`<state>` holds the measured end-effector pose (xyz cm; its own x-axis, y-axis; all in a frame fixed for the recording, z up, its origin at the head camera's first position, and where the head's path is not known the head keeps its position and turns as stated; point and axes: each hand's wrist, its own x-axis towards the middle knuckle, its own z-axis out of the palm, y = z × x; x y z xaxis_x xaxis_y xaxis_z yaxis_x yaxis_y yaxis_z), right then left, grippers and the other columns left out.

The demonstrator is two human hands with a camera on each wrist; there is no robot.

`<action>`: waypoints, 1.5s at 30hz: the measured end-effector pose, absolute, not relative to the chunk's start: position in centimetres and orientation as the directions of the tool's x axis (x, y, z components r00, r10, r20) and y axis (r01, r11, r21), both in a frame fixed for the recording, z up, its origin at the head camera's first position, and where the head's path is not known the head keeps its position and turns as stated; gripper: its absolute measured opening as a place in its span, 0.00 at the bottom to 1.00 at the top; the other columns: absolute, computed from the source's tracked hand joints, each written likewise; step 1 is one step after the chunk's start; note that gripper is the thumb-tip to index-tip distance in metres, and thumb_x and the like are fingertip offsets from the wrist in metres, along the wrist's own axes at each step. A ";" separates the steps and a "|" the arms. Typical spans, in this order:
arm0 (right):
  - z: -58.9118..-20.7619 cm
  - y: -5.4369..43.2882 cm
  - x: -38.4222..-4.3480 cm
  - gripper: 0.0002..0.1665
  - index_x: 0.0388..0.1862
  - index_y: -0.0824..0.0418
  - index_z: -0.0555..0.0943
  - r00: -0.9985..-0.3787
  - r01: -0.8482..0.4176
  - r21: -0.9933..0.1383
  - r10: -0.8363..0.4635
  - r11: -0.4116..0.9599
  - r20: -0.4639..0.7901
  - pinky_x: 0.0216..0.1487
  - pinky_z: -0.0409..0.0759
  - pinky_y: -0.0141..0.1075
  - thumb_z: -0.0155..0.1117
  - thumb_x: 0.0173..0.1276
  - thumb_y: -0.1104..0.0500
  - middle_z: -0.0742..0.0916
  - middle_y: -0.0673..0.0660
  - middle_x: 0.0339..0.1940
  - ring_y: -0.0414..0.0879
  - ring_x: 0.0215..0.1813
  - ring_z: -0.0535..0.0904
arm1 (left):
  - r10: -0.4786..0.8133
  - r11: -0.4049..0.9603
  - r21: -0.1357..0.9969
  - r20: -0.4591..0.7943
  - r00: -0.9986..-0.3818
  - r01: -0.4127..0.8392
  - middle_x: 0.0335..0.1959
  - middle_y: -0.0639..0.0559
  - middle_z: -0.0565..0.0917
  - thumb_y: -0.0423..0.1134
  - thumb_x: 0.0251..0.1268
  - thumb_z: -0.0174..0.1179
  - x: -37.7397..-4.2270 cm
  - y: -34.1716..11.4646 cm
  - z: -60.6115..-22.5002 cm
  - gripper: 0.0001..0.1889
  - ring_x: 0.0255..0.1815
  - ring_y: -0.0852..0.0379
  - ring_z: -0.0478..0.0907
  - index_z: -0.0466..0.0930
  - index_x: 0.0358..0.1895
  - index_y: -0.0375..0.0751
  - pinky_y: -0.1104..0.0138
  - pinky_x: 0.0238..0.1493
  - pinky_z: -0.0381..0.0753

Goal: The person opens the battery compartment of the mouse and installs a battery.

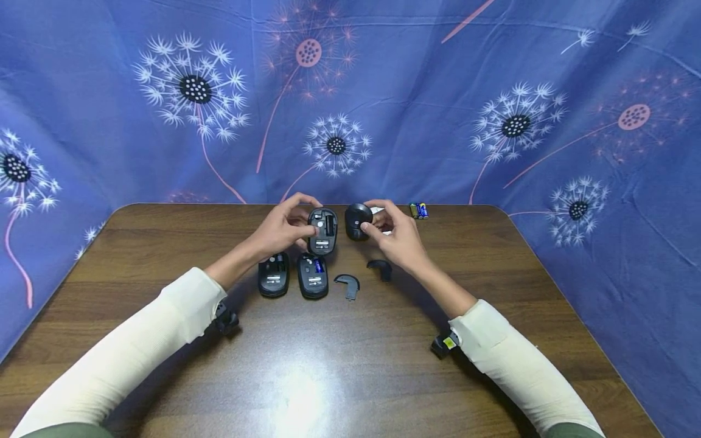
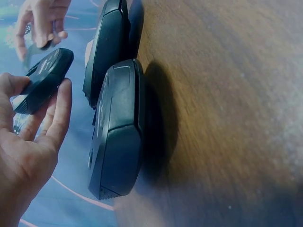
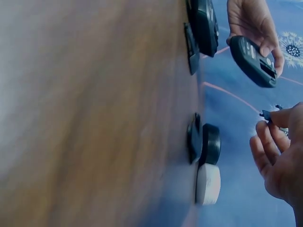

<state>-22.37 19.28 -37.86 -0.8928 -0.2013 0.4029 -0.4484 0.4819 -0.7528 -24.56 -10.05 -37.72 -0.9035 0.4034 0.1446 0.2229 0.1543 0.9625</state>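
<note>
My left hand (image 1: 285, 225) grips a black computer mouse (image 1: 322, 240) by its sides, underside facing me, with its dark battery slot uncovered. My right hand (image 3: 286, 156) pinches a small dark battery cover (image 3: 266, 115) between thumb and fingertips, a short way from that mouse. Much of the cover is hidden by the fingers. Below the left hand, two more black mice lie upside down on the table: one mouse (image 1: 274, 277) at the left and another mouse (image 1: 314, 280) with a blue battery in its slot.
Two loose battery covers, one cover (image 1: 348, 285) and another cover (image 1: 381, 267), lie nearer me on the wooden table (image 1: 416, 365). Behind the right hand sit a black rounded object (image 3: 211, 144) and a white object (image 3: 209, 184). Several batteries (image 1: 418, 211) lie at the back edge.
</note>
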 end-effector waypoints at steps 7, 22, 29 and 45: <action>-38.3 21.6 -21.7 0.25 0.71 0.57 0.85 -0.924 -0.381 -0.746 -0.204 0.547 0.322 0.42 0.84 0.29 0.78 0.78 0.61 0.93 0.61 0.41 0.47 0.40 0.87 | 0.411 0.152 0.960 0.156 -0.898 0.236 0.47 0.38 0.88 0.22 0.71 0.70 -24.5 -10.2 -37.8 0.28 0.38 0.52 0.90 0.77 0.72 0.37 0.45 0.37 1.00; -39.0 25.8 -20.8 0.25 0.70 0.64 0.84 -0.965 -0.202 -0.731 -0.262 0.652 0.034 0.32 0.91 0.35 0.76 0.77 0.64 0.92 0.60 0.37 0.51 0.35 0.90 | 0.419 0.160 0.963 0.131 -0.899 0.215 0.49 0.38 0.88 0.25 0.72 0.70 -24.3 -10.2 -37.7 0.27 0.41 0.50 0.90 0.77 0.72 0.40 0.46 0.39 1.00; -39.0 27.2 -20.4 0.26 0.72 0.69 0.83 -0.955 -0.141 -0.730 -0.285 0.668 -0.076 0.39 0.96 0.39 0.74 0.78 0.65 0.94 0.62 0.39 0.48 0.36 0.91 | 0.422 0.124 0.971 0.136 -0.896 0.205 0.45 0.39 0.89 0.23 0.72 0.69 -24.3 -10.2 -38.0 0.27 0.37 0.50 0.91 0.76 0.72 0.36 0.48 0.37 1.00; -38.4 28.8 -20.6 0.30 0.71 0.70 0.84 -0.935 -0.079 -0.646 -0.281 0.759 -0.217 0.36 0.94 0.38 0.77 0.77 0.56 0.91 0.59 0.35 0.47 0.34 0.89 | 0.433 0.091 0.977 0.135 -0.891 0.193 0.45 0.38 0.90 0.22 0.72 0.68 -24.3 -10.1 -38.0 0.28 0.35 0.50 0.92 0.75 0.73 0.37 0.44 0.39 1.00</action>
